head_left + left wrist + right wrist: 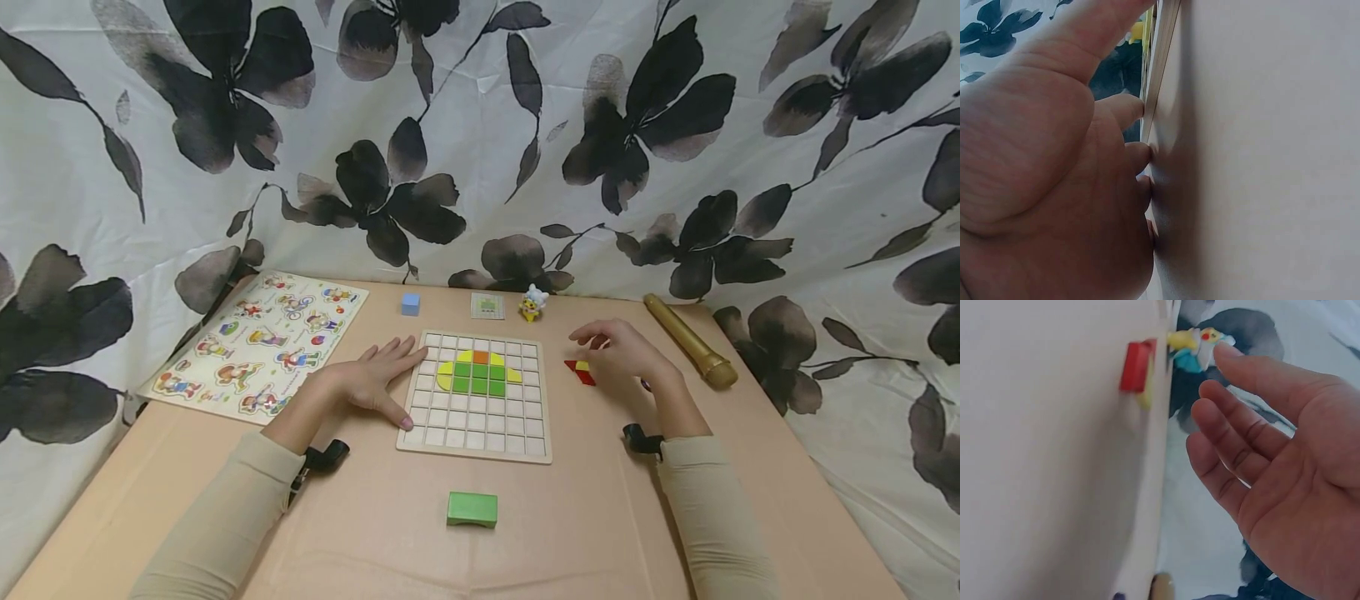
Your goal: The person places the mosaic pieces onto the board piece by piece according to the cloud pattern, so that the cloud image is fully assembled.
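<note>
A white gridded board (468, 440) lies on the table, bearing green squares (478, 386), rounded yellow pieces (444, 377) and an orange square (480, 357). Along its left side rests my left hand (375, 379), fingers spread; in the left wrist view its fingertips meet the board's edge (1163, 53). To the right of the board, my right hand (626, 354) hovers with loosely bent fingers and nothing between them. Just beside it are a red piece (586, 378) and a yellow piece (582, 366). The right wrist view shows a red block (1135, 367) standing out from the tabletop.
A picture sheet (247, 354) covers the back left. Along the rear edge stand a blue cube (410, 304), a small pattern card (487, 307) and a toy figure (532, 304). At right lies a gold cylinder (686, 340); a green block (472, 509) sits in front.
</note>
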Action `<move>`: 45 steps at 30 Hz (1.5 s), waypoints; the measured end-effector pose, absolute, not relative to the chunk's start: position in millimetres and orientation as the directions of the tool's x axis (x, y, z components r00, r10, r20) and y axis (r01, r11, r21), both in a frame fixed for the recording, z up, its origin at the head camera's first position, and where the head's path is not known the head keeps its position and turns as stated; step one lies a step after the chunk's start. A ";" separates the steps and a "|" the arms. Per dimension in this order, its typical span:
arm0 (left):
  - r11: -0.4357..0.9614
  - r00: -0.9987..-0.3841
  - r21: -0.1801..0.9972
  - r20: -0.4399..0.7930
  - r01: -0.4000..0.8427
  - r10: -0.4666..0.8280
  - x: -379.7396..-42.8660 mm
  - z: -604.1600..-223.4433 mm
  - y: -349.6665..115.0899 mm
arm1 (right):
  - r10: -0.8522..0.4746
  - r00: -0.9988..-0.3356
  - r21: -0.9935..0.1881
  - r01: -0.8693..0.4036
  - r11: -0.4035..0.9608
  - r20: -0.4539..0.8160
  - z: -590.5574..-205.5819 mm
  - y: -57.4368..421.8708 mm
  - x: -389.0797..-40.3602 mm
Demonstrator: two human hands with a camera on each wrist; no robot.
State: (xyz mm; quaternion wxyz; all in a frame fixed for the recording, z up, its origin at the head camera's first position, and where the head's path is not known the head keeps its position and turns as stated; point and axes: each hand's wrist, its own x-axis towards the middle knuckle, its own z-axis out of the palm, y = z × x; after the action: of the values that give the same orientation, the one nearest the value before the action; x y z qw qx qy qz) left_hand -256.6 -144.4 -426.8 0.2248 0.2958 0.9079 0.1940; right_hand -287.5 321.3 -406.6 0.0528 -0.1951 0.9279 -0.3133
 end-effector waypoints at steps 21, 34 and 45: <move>0.741 -0.724 0.487 -0.274 0.463 0.633 -256.2 -428.0 -145.9 | -0.351 -0.930 -0.579 -0.226 0.784 -0.113 -424.6 334.8 -290.3; 0.743 -0.727 0.482 -0.273 0.464 0.631 -256.9 -428.8 -145.7 | -0.355 -0.933 -0.581 -0.260 0.772 -0.054 -420.7 345.0 -288.0; 0.744 -0.725 0.483 -0.278 0.462 0.630 -255.9 -427.9 -145.3 | -0.385 -0.923 -0.762 -0.257 0.595 0.010 -406.8 310.4 -282.8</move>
State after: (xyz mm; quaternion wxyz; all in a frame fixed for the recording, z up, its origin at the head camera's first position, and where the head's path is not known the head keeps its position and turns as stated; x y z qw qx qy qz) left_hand -255.9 -145.3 -427.9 0.2173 0.3005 0.9082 0.1940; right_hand -282.8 310.4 -406.8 0.0779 -0.1804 0.8896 -0.4123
